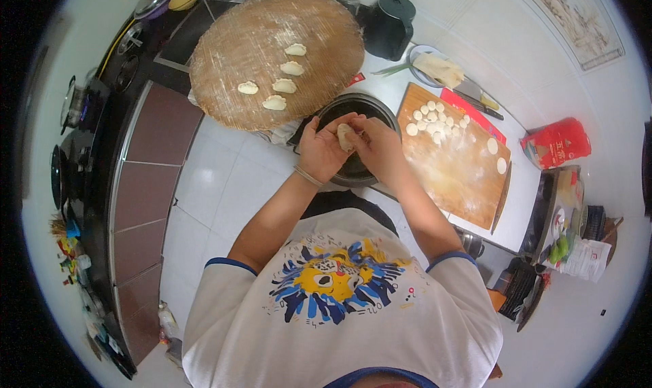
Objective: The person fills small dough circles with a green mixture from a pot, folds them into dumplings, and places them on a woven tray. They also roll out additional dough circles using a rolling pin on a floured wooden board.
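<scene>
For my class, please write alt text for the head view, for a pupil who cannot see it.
Seen from above, a person's left hand and right hand hold a piece of dough over a dark vessel. Five dumplings lie on a woven tray at upper left; dough rounds sit on a floured wooden board at right.

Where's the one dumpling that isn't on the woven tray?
In the head view, just above centre: the dumpling is held between the left hand and right hand, over the dark round basin.
</scene>
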Motion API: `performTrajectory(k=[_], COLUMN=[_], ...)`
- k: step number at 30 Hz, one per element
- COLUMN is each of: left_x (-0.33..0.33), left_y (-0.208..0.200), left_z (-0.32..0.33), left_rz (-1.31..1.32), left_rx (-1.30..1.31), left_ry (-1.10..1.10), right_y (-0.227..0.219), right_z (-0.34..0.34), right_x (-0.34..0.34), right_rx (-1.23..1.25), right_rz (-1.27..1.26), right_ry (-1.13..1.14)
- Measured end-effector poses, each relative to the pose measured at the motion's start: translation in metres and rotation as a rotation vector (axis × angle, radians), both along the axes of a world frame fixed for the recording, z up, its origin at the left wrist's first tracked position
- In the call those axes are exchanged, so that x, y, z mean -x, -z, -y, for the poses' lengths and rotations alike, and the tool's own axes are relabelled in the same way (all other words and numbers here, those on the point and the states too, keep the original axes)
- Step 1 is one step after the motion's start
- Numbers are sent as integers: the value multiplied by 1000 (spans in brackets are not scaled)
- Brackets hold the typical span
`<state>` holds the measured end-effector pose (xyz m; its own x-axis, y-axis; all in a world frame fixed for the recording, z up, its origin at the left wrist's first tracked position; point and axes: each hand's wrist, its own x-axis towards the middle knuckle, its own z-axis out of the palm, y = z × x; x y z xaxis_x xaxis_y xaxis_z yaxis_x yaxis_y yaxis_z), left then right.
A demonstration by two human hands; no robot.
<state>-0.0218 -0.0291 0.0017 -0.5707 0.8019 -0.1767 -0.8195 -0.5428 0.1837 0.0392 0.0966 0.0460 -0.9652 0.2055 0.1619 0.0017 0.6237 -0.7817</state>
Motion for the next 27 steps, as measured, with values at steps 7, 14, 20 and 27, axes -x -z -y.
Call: performTrajectory(k=[7,14,20,27], left_x=[28,45,48,51], left_y=[26,24,27,26], left_z=[24,78,134,185], left_rz=[-26,9,-80,-156], left_rx=[-19,274,277,324], left_ry=[-135,-240,-330,-421], right_y=[30,38,55,91], right_z=[25,46,95,110], right_x=[50,124,220,279], right_rx=[-57,-89,-295,-475], right_rz=[-42,-30,24,110], right_ry=[-43,-151,-245,-274])
